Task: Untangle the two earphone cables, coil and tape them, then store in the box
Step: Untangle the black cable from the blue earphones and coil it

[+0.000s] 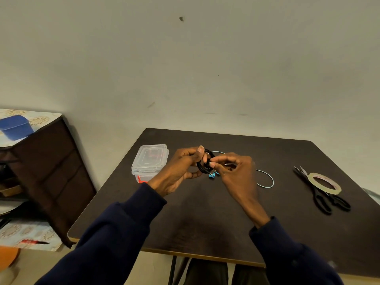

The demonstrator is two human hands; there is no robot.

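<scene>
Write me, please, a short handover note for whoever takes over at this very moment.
Left hand: grips the black coil above the table.
Right hand: pinches the same coil at its near side.
Blue cable: loose on the table, partly behind the hands, so I cannot tell if it is fully free.
Box: left of the hands, lid on.
Tape: far right, lying on the scissors.
Done: black cable coiled.
Left: tape the black coil, coil and tape the blue cable, open the box, store both.
</scene>
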